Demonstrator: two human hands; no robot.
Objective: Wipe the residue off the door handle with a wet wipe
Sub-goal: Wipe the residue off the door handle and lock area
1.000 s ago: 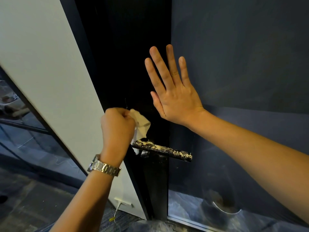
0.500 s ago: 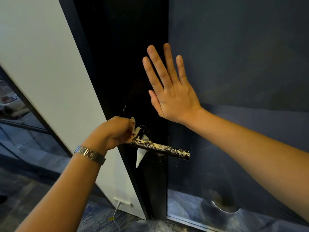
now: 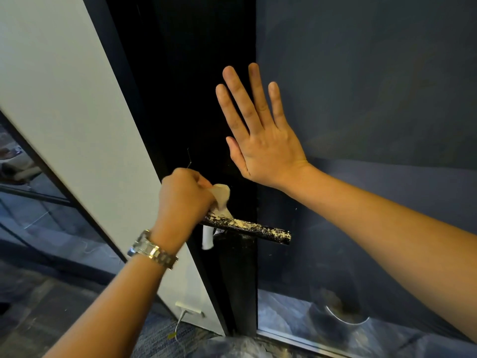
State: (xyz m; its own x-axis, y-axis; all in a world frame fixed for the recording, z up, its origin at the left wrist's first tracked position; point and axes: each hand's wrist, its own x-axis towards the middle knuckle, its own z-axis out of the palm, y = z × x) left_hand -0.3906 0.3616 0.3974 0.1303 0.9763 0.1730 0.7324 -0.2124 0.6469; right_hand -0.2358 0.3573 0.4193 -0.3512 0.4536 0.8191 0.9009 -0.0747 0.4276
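A black lever door handle (image 3: 254, 229) sticks out to the right from the dark door edge, speckled with pale crumbly residue along its length. My left hand (image 3: 183, 200), with a metal watch on the wrist, is closed on a white wet wipe (image 3: 220, 196) and presses it on the handle's left end; a strip of the wipe hangs below the handle. My right hand (image 3: 260, 135) lies flat with fingers spread on the door (image 3: 196, 86), above and to the right of the handle.
A white wall panel (image 3: 67, 99) slants down on the left, with a socket and cable near its foot. Dark glass (image 3: 374, 86) fills the right side. Crumpled plastic lies on the floor by the door's foot.
My left hand dipped to the left of the handle, then came back up over its left end with the wipe. The right hand stayed flat on the door.
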